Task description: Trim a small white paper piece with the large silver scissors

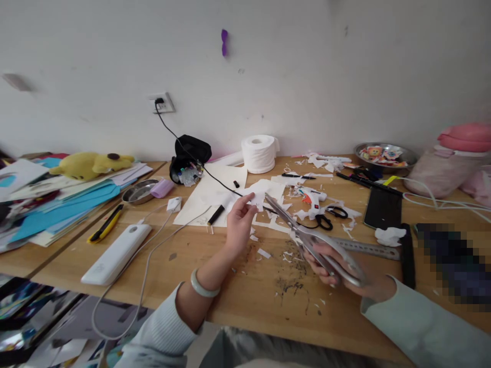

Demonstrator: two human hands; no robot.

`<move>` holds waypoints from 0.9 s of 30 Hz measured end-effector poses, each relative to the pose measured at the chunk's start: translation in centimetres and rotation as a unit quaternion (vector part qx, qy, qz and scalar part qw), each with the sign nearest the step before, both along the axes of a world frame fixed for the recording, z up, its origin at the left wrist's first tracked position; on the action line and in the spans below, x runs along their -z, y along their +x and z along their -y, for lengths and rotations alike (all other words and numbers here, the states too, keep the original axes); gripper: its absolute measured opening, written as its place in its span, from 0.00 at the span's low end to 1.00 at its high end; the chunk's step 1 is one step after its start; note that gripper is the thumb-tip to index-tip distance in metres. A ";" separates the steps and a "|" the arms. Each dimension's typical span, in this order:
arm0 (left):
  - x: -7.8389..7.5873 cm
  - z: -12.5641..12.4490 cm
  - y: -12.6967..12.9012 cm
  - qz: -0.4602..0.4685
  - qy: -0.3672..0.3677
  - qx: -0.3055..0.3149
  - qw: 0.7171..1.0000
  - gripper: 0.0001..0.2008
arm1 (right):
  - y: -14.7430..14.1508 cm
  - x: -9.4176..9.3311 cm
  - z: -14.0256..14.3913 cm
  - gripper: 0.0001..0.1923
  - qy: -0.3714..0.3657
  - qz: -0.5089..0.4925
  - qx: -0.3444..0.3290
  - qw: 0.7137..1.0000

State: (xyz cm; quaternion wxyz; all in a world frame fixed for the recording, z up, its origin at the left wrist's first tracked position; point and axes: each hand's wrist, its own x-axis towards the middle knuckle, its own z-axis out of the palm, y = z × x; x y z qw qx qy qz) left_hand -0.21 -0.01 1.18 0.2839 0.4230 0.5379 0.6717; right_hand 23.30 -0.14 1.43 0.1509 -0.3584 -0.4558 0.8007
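My right hand (pixel 341 268) grips large silver scissors (pixel 312 237) by the handles, with the blades pointing up and to the left. The blade tips come close to a small piece of white paper (pixel 260 198), which my left hand (pixel 241 222) pinches between thumb and fingertips. Behind it lie white paper sheets (pixel 209 191), so the held piece's outline is hard to separate from them. Under and around my hands, small paper scraps (pixel 264 253) and dark crumbs (pixel 291 286) are scattered on the wooden table (pixel 245 301).
A toilet roll (pixel 258 156), a hot glue gun (pixel 315 201), black-handled scissors (pixel 326 219) and a steel ruler (pixel 368 247) lie ahead and right. Leftward are a white power bank (pixel 117 253), a yellow cutter (pixel 105 225) and stacked papers (pixel 72 204). A black cable (pixel 184 148) crosses the sheets.
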 end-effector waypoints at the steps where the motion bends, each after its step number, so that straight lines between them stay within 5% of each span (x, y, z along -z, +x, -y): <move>1: 0.1 0.0 0.0 0.000 0.006 0.001 1.000 0.17 | -0.1 0.3 0.2 0.20 -0.010 -0.042 -0.013 0.999; 8: 0.0 0.2 0.0 0.001 0.000 0.003 1.000 0.19 | -0.9 2.4 1.6 0.36 -0.005 -0.134 -0.081 0.988; 14: -0.5 0.2 0.0 0.024 0.013 -0.010 1.000 0.20 | -0.9 2.1 3.0 0.30 -0.088 -0.119 -0.098 0.984; 21: -1.1 0.8 0.4 0.045 0.016 0.008 0.999 0.22 | -1.2 3.4 3.5 0.28 -0.013 -0.131 -0.095 0.987; 27: -1.4 1.6 1.4 0.081 0.005 0.051 0.995 0.24 | -1.6 2.2 3.8 0.25 0.019 -0.101 -0.086 0.991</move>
